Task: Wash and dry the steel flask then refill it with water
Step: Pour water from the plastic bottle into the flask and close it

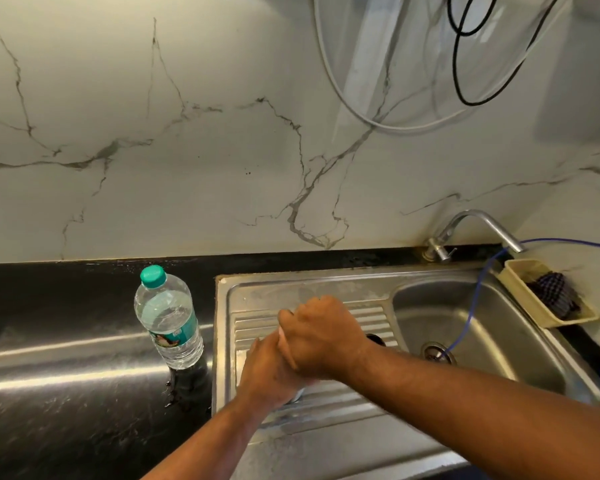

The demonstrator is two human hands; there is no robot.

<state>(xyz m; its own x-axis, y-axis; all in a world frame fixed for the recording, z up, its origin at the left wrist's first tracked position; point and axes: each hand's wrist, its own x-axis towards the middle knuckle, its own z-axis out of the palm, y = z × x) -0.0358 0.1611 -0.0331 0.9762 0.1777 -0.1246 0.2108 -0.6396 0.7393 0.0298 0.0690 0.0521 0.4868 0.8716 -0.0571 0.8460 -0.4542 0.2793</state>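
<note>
Flask: we see only a sliver of the steel flask [297, 393], under the left fingers; the rest is hidden inside the two hands
Left hand [271, 372]: curled tight round the flask body, holding it just over the drainboard [371, 315]
Right hand [321, 336]: stacked on the left fingers and curled shut; we cannot tell whether it grips a cap, the neck or nothing
Dark part [374, 338]: peeks out just behind the right wrist; we cannot say if it belongs to the flask
Slip risk: we judge that wet steel against wet skin could let the flask twist free and drop onto the ribs below the fingers
Tipping risk: the water bottle [168, 317] stands near the left knuckles on the wet countertop [66, 375]; an elbow swing outward could knock it over
Snag risk: beyond the right fingers the blue hose [475, 296] trails into the sink basin [482, 327], and carrying the flask toward the tap [478, 220] could catch it
</note>
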